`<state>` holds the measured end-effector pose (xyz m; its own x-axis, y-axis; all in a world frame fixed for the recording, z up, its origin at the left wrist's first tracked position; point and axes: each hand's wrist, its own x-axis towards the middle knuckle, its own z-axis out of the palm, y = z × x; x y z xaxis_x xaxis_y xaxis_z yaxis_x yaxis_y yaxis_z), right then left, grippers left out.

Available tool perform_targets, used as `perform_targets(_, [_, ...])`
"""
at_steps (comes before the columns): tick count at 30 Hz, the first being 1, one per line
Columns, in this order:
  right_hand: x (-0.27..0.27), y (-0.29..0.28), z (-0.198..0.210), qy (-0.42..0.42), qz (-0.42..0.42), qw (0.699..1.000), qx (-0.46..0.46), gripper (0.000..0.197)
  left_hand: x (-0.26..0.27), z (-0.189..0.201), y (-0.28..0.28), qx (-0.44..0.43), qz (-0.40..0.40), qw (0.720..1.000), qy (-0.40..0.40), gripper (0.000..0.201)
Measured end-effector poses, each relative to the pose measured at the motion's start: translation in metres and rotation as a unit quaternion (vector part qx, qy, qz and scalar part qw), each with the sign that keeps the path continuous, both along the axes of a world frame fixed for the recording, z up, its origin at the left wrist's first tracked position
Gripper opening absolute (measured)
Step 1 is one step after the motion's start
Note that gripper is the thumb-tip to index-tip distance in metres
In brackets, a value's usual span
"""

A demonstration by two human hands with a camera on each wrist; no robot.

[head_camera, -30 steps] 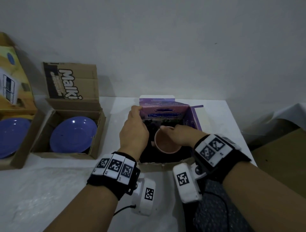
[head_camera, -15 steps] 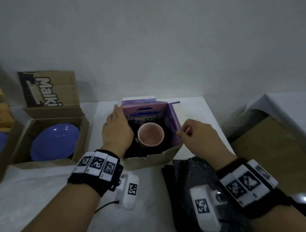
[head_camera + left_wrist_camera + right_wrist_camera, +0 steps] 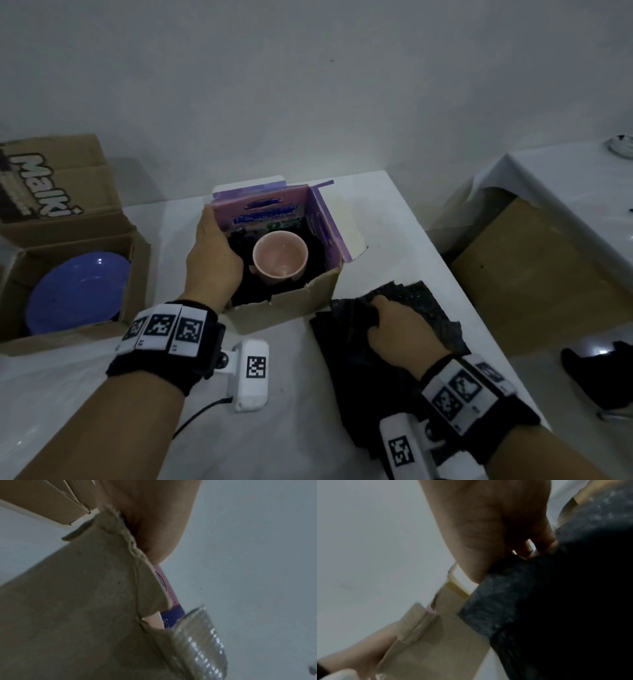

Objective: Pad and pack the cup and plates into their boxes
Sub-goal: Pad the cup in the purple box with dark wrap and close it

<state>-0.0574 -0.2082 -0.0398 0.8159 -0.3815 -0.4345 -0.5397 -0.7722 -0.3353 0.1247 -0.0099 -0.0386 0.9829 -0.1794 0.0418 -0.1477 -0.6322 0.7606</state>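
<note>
A pink cup (image 3: 280, 257) stands upright on black padding inside a small cardboard box (image 3: 284, 310) with purple printed inner walls. My left hand (image 3: 214, 246) grips the box's left wall; in the left wrist view the hand (image 3: 154, 520) sits over the box's torn brown edge (image 3: 77, 601). To the right of the box lies a stack of black bubble padding sheets (image 3: 431, 308). My right hand (image 3: 380, 311) rests on it and pinches the top sheet (image 3: 556, 615) between thumb and fingers (image 3: 546, 542). A blue plate (image 3: 78, 291) lies in a brown box (image 3: 138, 260) at the left.
The white table (image 3: 291, 394) ends just right of the padding stack. Beyond the gap stand a brown board (image 3: 534, 267) and another white-covered table (image 3: 565, 192). A wall rises behind the boxes. A cable runs from my left wrist camera (image 3: 250, 373).
My right hand let go of the cup, left it in the box, and moved right and toward me onto the black padding stack. My left hand stayed on the box wall.
</note>
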Motion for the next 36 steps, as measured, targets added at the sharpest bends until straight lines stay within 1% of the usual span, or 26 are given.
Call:
perform_targets(1, [0.002,-0.006,0.007,-0.023,0.001,1.000,-0.012,0.016,-0.001,0.000,0.001,-0.007,-0.001,1.000,-0.001,0.062])
perform_targets(3, [0.011,-0.019,0.026,-0.098,-0.006,0.992,-0.077,0.026,-0.004,0.001,0.002,-0.022,-0.004,1.000,-0.003,0.061])
perform_targets(5, [0.023,-0.028,0.050,-0.232,-0.031,0.966,-0.112,0.032,-0.004,0.003,0.002,-0.034,-0.001,0.999,-0.003,0.060])
perform_targets(6, [0.031,-0.029,0.064,-0.316,-0.052,0.942,-0.097,0.032,-0.005,0.004,0.001,-0.040,0.004,0.999,-0.007,0.059])
perform_targets(8, [0.047,-0.019,0.091,-0.474,-0.079,0.877,-0.034,0.034,-0.007,0.004,0.001,-0.058,0.022,0.998,-0.013,0.052])
perform_targets(9, [0.056,-0.009,0.100,-0.531,-0.078,0.844,-0.009,0.035,-0.007,0.003,0.001,-0.075,0.033,0.997,-0.012,0.047])
perform_targets(10, [0.066,0.002,0.102,-0.564,-0.068,0.823,0.010,0.035,-0.007,0.003,0.001,-0.097,0.043,0.994,-0.007,0.042])
perform_targets(11, [0.073,0.016,0.100,-0.572,-0.054,0.818,0.029,0.036,-0.007,0.001,0.002,-0.121,0.051,0.991,0.001,0.040])
perform_targets(12, [0.079,0.031,0.094,-0.560,-0.035,0.826,0.048,0.039,-0.007,0.000,0.002,-0.144,0.058,0.988,0.007,0.038])
perform_targets(14, [0.084,0.060,0.076,-0.485,0.032,0.869,0.091,0.048,-0.004,-0.003,0.004,-0.171,0.068,0.983,0.016,0.038])
perform_targets(16, [0.086,0.080,0.060,-0.359,0.127,0.914,0.141,0.058,-0.004,-0.003,0.004,-0.188,0.069,0.980,0.021,0.038])
perform_targets(17, [0.087,0.085,0.052,-0.290,0.178,0.929,0.149,0.063,-0.004,-0.003,0.004,-0.194,0.067,0.978,0.022,0.038])
perform_targets(19, [0.091,0.082,0.045,-0.137,0.278,0.948,0.067,0.061,-0.005,-0.002,0.005,-0.191,0.063,0.979,0.022,0.037])
perform_targets(20, [0.093,0.077,0.047,-0.059,0.318,0.946,0.016,0.063,-0.005,-0.002,0.005,-0.189,0.062,0.980,0.020,0.038])
perform_targets(21, [0.094,0.071,0.050,0.008,0.347,0.937,-0.020,0.071,-0.005,-0.002,0.006,-0.187,0.062,0.980,0.018,0.038])
perform_targets(23, [0.094,0.060,0.060,0.077,0.391,0.915,-0.064,0.081,-0.004,-0.003,0.006,-0.184,0.064,0.981,0.017,0.039])
perform_targets(24, [0.092,0.057,0.067,0.075,0.404,0.908,-0.082,0.077,-0.004,-0.004,0.006,-0.184,0.066,0.981,0.017,0.038])
perform_targets(26, [0.092,0.053,0.084,0.022,0.412,0.905,-0.103,0.057,-0.003,-0.005,0.005,-0.190,0.069,0.979,0.019,0.038])
perform_targets(28, [0.100,0.051,0.098,-0.041,0.392,0.911,-0.122,0.055,-0.002,-0.006,0.005,-0.199,0.070,0.977,0.020,0.037])
perform_targets(30, [0.110,0.047,0.106,-0.148,0.307,0.935,-0.092,0.053,-0.003,-0.006,0.005,-0.213,0.066,0.975,0.023,0.037])
perform_targets(31, [0.114,0.044,0.107,-0.232,0.243,0.939,-0.074,0.051,-0.003,-0.005,0.005,-0.225,0.066,0.972,0.025,0.037])
perform_targets(32, [0.119,0.042,0.105,-0.322,0.170,0.929,-0.062,0.047,-0.003,-0.004,0.005,-0.238,0.068,0.968,0.030,0.037])
perform_targets(33, [0.122,0.041,0.102,-0.400,0.100,0.909,-0.054,0.043,-0.003,-0.004,0.005,-0.251,0.072,0.964,0.037,0.037])
perform_targets(34, [0.125,0.043,0.097,-0.451,0.050,0.890,-0.052,0.038,-0.003,-0.004,0.004,-0.265,0.075,0.960,0.043,0.037])
perform_targets(35, [0.127,0.049,0.089,-0.477,0.024,0.877,-0.055,0.034,-0.003,-0.004,0.004,-0.279,0.078,0.956,0.048,0.037])
perform_targets(36, [0.128,0.057,0.080,-0.484,0.020,0.873,-0.058,0.033,-0.002,-0.005,0.003,-0.291,0.080,0.952,0.052,0.037])
